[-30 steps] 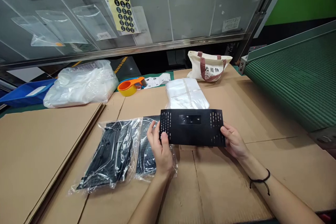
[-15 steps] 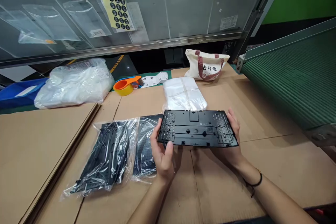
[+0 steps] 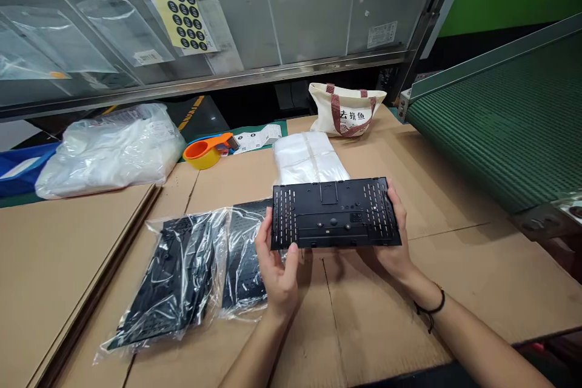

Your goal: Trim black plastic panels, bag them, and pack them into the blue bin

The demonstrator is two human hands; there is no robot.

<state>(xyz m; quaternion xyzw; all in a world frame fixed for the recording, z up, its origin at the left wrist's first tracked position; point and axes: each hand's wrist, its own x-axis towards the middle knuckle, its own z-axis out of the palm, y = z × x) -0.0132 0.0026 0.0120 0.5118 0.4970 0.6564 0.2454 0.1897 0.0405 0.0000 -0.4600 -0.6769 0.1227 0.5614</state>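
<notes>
A black plastic panel point(image 3: 334, 215) with rows of vent slots at both ends is held up above the cardboard. My left hand point(image 3: 278, 267) grips its left end, thumb on the near edge. Around the right end my right hand point(image 3: 396, 236) is closed, with most of its fingers behind the panel. Left of the hands lie black panels in a clear plastic bag point(image 3: 166, 279). Beside it, partly covered by my left hand, is another bagged black panel point(image 3: 245, 254). A stack of clear bags point(image 3: 309, 154) with a band round it lies just behind the held panel.
Cardboard point(image 3: 445, 279) covers the bench. Along the back are an orange tape dispenser point(image 3: 207, 150), a pile of plastic bags point(image 3: 113, 148), a blue tray point(image 3: 27, 163) and a cloth tote bag point(image 3: 348, 109). A green conveyor belt point(image 3: 504, 115) borders the right side.
The panel has been tilted, so its face now turns more toward me and its slots show more clearly. Both hands keep their hold. The whole view has shifted slightly.
</notes>
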